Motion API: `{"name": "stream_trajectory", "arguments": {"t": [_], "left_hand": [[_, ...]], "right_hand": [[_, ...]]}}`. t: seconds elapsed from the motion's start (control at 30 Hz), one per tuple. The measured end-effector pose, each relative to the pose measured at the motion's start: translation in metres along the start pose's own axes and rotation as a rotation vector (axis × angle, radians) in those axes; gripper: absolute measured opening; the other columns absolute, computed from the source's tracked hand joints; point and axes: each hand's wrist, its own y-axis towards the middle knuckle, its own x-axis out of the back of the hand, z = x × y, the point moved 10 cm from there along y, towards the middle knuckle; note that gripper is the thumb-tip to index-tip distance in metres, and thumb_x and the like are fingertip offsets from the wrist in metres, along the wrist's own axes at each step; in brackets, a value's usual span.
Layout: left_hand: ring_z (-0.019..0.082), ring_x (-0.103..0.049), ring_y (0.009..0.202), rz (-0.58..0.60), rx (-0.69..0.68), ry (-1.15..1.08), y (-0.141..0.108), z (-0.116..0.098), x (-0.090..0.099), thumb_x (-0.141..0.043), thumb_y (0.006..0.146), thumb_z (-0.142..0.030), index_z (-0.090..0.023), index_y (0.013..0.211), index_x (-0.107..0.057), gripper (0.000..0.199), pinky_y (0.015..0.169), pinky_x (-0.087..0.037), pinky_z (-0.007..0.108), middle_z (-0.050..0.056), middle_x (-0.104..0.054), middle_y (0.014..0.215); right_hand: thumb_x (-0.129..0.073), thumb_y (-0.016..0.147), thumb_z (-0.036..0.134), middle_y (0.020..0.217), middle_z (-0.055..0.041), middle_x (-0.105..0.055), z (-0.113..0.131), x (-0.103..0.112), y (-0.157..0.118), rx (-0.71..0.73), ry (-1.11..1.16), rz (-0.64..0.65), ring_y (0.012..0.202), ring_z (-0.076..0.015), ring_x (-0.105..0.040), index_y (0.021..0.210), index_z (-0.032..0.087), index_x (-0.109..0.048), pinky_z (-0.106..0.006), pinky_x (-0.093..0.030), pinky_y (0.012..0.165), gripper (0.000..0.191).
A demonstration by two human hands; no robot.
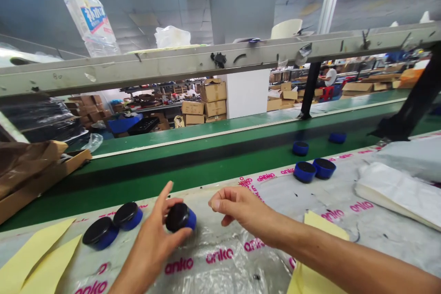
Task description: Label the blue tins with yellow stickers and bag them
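At wkbench, 7 blk/blue pucks, 1 in L hand grip, R hand grip narrow

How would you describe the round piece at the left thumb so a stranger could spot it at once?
Start at the green surface, then the plastic sheeting printed "anko" on its near side. Over that sheeting, find the round blue piece with a black top. Unlike its lookalikes, it is between the left hand and the right hand.

Cardboard box cut off, left edge. Right forearm hides part of near-right yellow sheet. Left fingers partly cover blue-black puck. Far-right person too small.
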Motion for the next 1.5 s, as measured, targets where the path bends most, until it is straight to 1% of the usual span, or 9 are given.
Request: {"name": "stream_trajectory", "arguments": {"t": [0.17, 0.3, 0.5, 0.63, 0.87, 1.07, 1.23, 1.37, 1.5], "left_hand": [[0.033, -0.069, 0.101, -0.128, 0.109, 0.066, -0.033, -0.016, -0.038, -0.073, 0.071, -0.052, -0.025, 0.154, -0.033, 0.096, 0.089, -0.051, 0.047, 0.007, -0.069, 0.115], [0.038, -0.065, 0.112, -0.081, 0.152, 0.168, -0.039, -0.013, -0.063, -0.069, 0.073, -0.061, -0.018, 0.155, -0.028, 0.102, 0.094, -0.05, 0.053, 0.014, -0.064, 0.125], [0.028, -0.043, 0.145, 0.09, -0.051, -0.194, -0.042, -0.006, -0.083, -0.061, 0.073, -0.024, -0.027, 0.159, -0.017, 0.097, 0.116, -0.038, 0.046, 0.013, -0.045, 0.157], [0.027, -0.057, 0.131, 0.132, 0.02, -0.203, -0.045, 0.003, -0.083, -0.062, 0.072, -0.022, -0.029, 0.157, -0.025, 0.093, 0.114, -0.038, 0.045, 0.01, -0.056, 0.148], [0.03, -0.065, 0.112, -0.124, 0.135, -0.116, -0.061, 0.0, -0.071, -0.077, 0.066, -0.043, -0.029, 0.157, -0.026, 0.105, 0.1, -0.046, 0.048, 0.004, -0.065, 0.123], [0.029, -0.063, 0.12, -0.071, 0.084, -0.17, -0.075, 0.002, -0.089, -0.07, 0.071, -0.034, -0.028, 0.156, -0.024, 0.096, 0.105, -0.047, 0.048, 0.007, -0.059, 0.136], [0.028, -0.053, 0.136, -0.031, -0.014, -0.245, -0.083, 0.0, -0.09, -0.055, 0.084, -0.031, -0.028, 0.156, -0.029, 0.077, 0.114, -0.041, 0.047, 0.01, -0.056, 0.145], [0.029, -0.061, 0.123, 0.001, 0.064, -0.273, -0.081, 0.011, -0.09, -0.067, 0.073, -0.029, -0.031, 0.153, -0.035, 0.086, 0.109, -0.044, 0.048, 0.007, -0.061, 0.135], [0.028, -0.061, 0.122, -0.089, 0.075, -0.294, -0.08, 0.014, -0.086, -0.07, 0.072, -0.032, -0.034, 0.152, -0.034, 0.088, 0.106, -0.047, 0.048, 0.006, -0.058, 0.137]], "right_hand": [[-0.07, 0.079, 0.029, 0.08, 0.0005, -0.063, -0.015, 0.008, -0.015, -0.057, -0.023, -0.038, 0.071, -0.0124, -0.056, 0.085, 0.017, -0.066, -0.026, -0.046, 0.068, 0.013], [-0.067, 0.078, 0.022, 0.071, 0.0025, -0.061, -0.035, 0.005, -0.023, -0.146, 0.017, -0.05, 0.063, -0.0106, -0.054, 0.088, 0.016, -0.062, -0.023, -0.04, 0.06, 0.012], [-0.063, 0.079, 0.02, 0.08, 0.0013, -0.06, -0.044, 0.01, -0.025, -0.179, 0.068, -0.08, 0.066, -0.0096, -0.053, 0.087, 0.017, -0.062, -0.021, -0.036, 0.058, 0.009], [-0.063, 0.078, 0.021, 0.082, 0.0006, -0.061, -0.048, 0.011, -0.027, -0.203, 0.089, -0.079, 0.068, -0.0099, -0.054, 0.086, 0.016, -0.062, -0.022, -0.037, 0.06, 0.01], [-0.065, 0.066, 0.021, 0.068, 0.0015, -0.06, -0.056, -0.005, -0.028, -0.151, 0.139, -0.011, 0.063, -0.012, -0.053, 0.081, 0.015, -0.063, -0.025, -0.04, 0.063, 0.016], [-0.068, 0.064, 0.022, 0.086, -0.0032, -0.065, -0.057, -0.006, -0.034, -0.109, 0.118, -0.006, 0.078, -0.0155, -0.057, 0.075, 0.016, -0.061, -0.027, -0.042, 0.07, 0.014], [-0.068, 0.065, 0.024, 0.077, -0.0009, -0.062, -0.06, -0.006, -0.036, -0.125, 0.113, 0.026, 0.068, -0.0129, -0.053, 0.079, 0.015, -0.061, -0.028, -0.039, 0.067, 0.018], [-0.067, 0.065, 0.023, 0.078, -0.0009, -0.062, -0.059, -0.007, -0.038, -0.136, 0.107, 0.041, 0.069, -0.0131, -0.053, 0.08, 0.015, -0.061, -0.028, -0.038, 0.067, 0.017], [-0.068, 0.067, 0.025, 0.091, -0.005, -0.067, -0.052, -0.005, -0.041, -0.098, 0.057, 0.022, 0.083, -0.0183, -0.059, 0.077, 0.017, -0.062, -0.03, -0.041, 0.073, 0.015]]}}
